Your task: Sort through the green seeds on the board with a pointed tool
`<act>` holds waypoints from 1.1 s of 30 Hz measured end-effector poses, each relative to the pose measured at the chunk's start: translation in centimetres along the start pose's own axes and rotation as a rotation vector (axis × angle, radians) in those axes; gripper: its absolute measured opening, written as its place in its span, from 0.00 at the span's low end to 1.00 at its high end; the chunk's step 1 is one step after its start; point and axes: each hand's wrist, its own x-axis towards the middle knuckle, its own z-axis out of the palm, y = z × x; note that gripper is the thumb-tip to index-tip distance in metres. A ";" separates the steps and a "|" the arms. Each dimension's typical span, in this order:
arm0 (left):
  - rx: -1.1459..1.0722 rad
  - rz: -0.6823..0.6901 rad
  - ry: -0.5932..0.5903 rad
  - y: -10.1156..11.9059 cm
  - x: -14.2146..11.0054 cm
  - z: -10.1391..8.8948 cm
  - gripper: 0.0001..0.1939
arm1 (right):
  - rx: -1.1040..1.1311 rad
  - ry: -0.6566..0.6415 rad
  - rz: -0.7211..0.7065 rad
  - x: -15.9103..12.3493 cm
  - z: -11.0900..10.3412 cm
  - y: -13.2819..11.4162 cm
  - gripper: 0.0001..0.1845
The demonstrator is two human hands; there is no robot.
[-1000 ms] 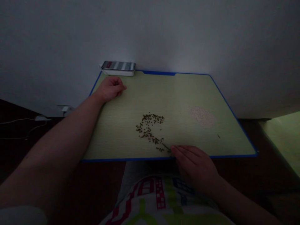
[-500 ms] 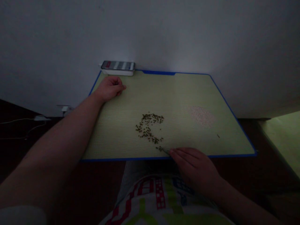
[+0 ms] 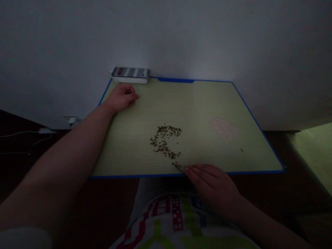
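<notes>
My right hand [image 3: 211,180] is at the near edge of the table, fingers pinched round a slim greyish tool [image 3: 181,169] that looks like tweezers. The tool's tip points left and touches or nearly touches a few small dark grains at the table's front. Beyond them, a larger scatter of dark green-brown grains [image 3: 163,145] lies in a curve open to the right. My left hand [image 3: 123,97] rests on the far left of the table, loosely curled closed, with nothing visible in it.
The pale table [image 3: 197,103] has a blue rim. A patch of pale fine grains [image 3: 223,127] and a small dark sliver [image 3: 241,150] lie on its right. At the back left, a phone [image 3: 131,72] rests on a white box [image 3: 131,80] against the wall.
My right hand and the slim tool have shifted slightly left, bringing the tip among the nearest dark grains. My left hand has stayed in place.
</notes>
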 end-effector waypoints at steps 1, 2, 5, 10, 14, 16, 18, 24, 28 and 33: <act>0.007 -0.004 0.001 0.1 0.0 0.0 0.12 | -0.003 -0.005 -0.001 0.1 0.0 0.0 0.19; 0.013 -0.008 0.001 0.1 0.0 0.0 0.12 | -0.009 -0.008 0.004 0.1 0.0 -0.1 0.19; 0.009 -0.005 -0.007 -0.2 0.1 0.0 0.12 | -0.031 -0.001 0.032 0.0 -0.1 -0.1 0.19; -0.016 0.017 -0.003 -0.6 0.4 0.0 0.11 | -0.050 -0.002 0.077 -0.4 -0.2 0.2 0.17; -0.023 0.009 0.008 -0.1 0.1 0.1 0.12 | -0.063 0.010 0.075 -0.3 -0.2 0.6 0.17; -0.028 0.008 0.007 0.1 0.0 0.1 0.12 | -0.073 0.019 0.065 -0.2 -0.2 0.8 0.17; -0.031 0.018 -0.002 0.0 0.0 0.1 0.12 | -0.064 0.017 0.047 -0.1 -0.2 0.9 0.18; 0.003 0.039 -0.012 -0.8 0.5 -0.1 0.12 | -0.004 -0.013 0.008 -0.2 -0.4 0.4 0.19; -0.006 0.034 -0.018 -0.6 0.3 0.0 0.13 | -0.018 -0.003 0.005 0.2 0.1 0.1 0.19; 0.003 0.013 0.002 -0.2 0.0 0.0 0.12 | -0.055 -0.013 0.013 0.6 0.7 -0.1 0.20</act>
